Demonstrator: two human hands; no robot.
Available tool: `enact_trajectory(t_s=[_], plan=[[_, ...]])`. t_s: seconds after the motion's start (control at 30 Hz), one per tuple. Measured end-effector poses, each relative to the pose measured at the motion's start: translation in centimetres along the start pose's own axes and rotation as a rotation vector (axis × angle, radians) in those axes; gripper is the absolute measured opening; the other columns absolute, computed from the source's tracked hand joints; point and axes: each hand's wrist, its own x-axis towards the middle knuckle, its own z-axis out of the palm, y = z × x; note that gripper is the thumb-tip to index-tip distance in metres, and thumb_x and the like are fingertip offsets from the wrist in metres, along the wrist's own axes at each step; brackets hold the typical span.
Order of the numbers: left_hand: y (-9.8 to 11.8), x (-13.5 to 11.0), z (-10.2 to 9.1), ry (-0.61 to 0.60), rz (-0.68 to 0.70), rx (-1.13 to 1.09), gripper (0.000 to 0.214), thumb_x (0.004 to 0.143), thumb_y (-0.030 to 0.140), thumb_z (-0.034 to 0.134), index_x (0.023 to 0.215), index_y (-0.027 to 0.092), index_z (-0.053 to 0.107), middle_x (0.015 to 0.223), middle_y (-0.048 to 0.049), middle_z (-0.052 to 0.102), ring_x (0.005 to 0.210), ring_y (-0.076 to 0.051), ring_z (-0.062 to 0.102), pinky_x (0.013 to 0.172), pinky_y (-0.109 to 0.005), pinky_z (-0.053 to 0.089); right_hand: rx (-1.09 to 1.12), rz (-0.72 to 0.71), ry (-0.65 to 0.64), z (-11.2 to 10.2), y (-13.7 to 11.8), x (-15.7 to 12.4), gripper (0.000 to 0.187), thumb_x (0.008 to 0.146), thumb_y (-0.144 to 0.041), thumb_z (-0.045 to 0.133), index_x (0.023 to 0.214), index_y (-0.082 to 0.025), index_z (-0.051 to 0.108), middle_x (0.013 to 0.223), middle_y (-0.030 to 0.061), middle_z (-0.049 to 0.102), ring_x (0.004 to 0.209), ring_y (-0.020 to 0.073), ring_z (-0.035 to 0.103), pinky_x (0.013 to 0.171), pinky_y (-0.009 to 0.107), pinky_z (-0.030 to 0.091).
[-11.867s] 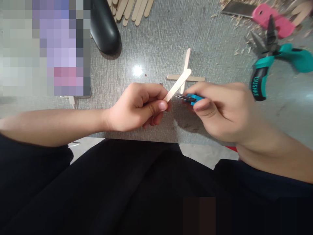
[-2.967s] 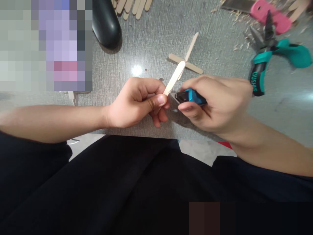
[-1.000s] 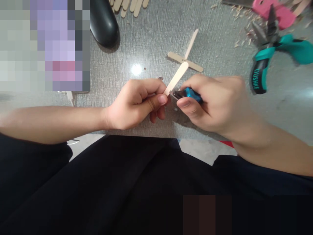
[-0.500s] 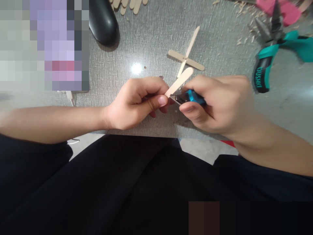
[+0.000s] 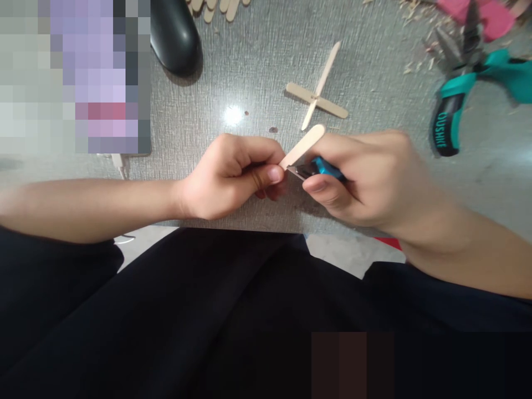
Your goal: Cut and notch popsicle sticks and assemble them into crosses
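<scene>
My left hand (image 5: 245, 174) pinches a wooden craft stick (image 5: 304, 145) between thumb and fingers, and its rounded end points up to the right. In my right hand (image 5: 369, 174) is a utility knife (image 5: 326, 168) with a blue body. The knife's blade tip touches the stick's edge close to my left thumb; most of the handle is hidden in my palm. Just beyond the hands, two craft sticks lie crossed as an X (image 5: 315, 98) on the table, one of them narrowed toward its ends.
Teal-handled pliers (image 5: 451, 111) lie at the right, beside a pink object (image 5: 494, 19) and scattered wood shavings (image 5: 415, 33). A black computer mouse (image 5: 178, 39) and several craft sticks (image 5: 230, 8) are at the back. A white cable (image 5: 119, 164) runs at the left.
The held stick's rounded end has dipped slightly toward me. My right hand and the knife have shifted a little to the left, with the blade still at the stick.
</scene>
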Motion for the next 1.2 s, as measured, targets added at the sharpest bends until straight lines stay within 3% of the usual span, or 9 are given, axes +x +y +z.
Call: enact_trajectory(t_s=[0.17,0.37,0.53,0.67,0.77,0.93,1.07,1.2], plan=[[0.4,-0.3,-0.1,-0.059,-0.047,0.017,0.053,0.112,0.063,0.08,0.079,0.024,0.068,0.073,-0.0029,0.078,0.062,-0.015,0.072,0.061,-0.028,0.065,0.02,0.005,-0.1,0.1,0.2,0.2,0.098,0.11,-0.099,0.0,0.096,-0.028,0.066,0.071,0.0026,0.061,0.061,0.0216,0.054,0.062,0.04,0.04],[0.3,-0.3,-0.3,-0.076,0.037,0.068,0.032,0.107,0.014,0.072,0.078,0.024,0.069,0.07,-0.0024,0.079,0.058,-0.014,0.075,0.053,-0.024,0.061,0.024,-0.031,-0.086,0.7,0.3,0.1,0.092,0.111,-0.099,0.005,0.094,-0.028,0.063,0.075,0.0041,0.064,0.065,0.0241,0.06,0.062,0.04,0.039],[0.1,-0.5,0.0,-0.054,0.085,0.073,0.032,0.1,0.006,0.07,0.075,0.024,0.066,0.066,0.0001,0.076,0.051,-0.011,0.07,0.049,-0.02,0.06,0.029,-0.025,-0.043,1.3,-0.2,0.0,0.09,0.114,-0.096,0.01,0.095,-0.027,0.065,0.071,0.0026,0.062,0.063,0.0222,0.057,0.062,0.04,0.038],[0.3,-0.7,0.2,-0.045,0.015,0.052,0.032,0.104,0.013,0.075,0.075,0.024,0.064,0.069,0.0003,0.076,0.055,-0.012,0.072,0.053,-0.022,0.064,-0.007,-0.025,-0.014,1.3,-0.4,0.0,0.094,0.114,-0.096,0.004,0.094,-0.027,0.065,0.071,0.003,0.062,0.064,0.0227,0.06,0.062,0.039,0.039],[0.5,-0.6,0.4,-0.055,-0.05,-0.083,0.036,0.111,0.031,0.083,0.08,0.023,0.066,0.07,-0.0013,0.075,0.056,-0.012,0.072,0.054,-0.022,0.066,-0.055,-0.022,0.038,1.5,-0.2,-0.1,0.094,0.115,-0.093,0.004,0.098,-0.027,0.068,0.077,0.0047,0.069,0.069,0.0224,0.065,0.064,0.038,0.041],[0.7,-0.6,0.8,0.012,-0.158,-0.198,0.054,0.108,0.067,0.086,0.084,0.022,0.068,0.071,-0.003,0.075,0.058,-0.011,0.074,0.055,-0.019,0.067,-0.162,-0.065,0.316,2.6,0.2,-0.2,0.087,0.12,-0.089,0.017,0.102,-0.025,0.074,0.077,0.003,0.073,0.071,0.0209,0.07,0.065,0.039,0.042],[0.7,-0.7,0.9,0.06,-0.204,-0.263,0.055,0.1,0.068,0.095,0.085,0.022,0.069,0.07,-0.0005,0.076,0.056,-0.012,0.074,0.053,-0.02,0.066,-0.231,-0.03,0.445,3.2,0.4,0.1,0.093,0.116,-0.096,0.02,0.099,-0.023,0.076,0.081,0.006,0.074,0.073,0.0222,0.07,0.068,0.04,0.042],[0.7,-0.7,0.9,0.067,-0.231,-0.289,0.061,0.095,0.075,0.095,0.085,0.022,0.068,0.07,0.0003,0.077,0.056,-0.013,0.076,0.053,-0.021,0.067,-0.272,-0.046,0.549,3.0,0.8,0.4,0.088,0.11,-0.102,0.038,0.097,-0.024,0.075,0.08,0.0069,0.071,0.069,0.0214,0.064,0.068,0.041,0.036]])
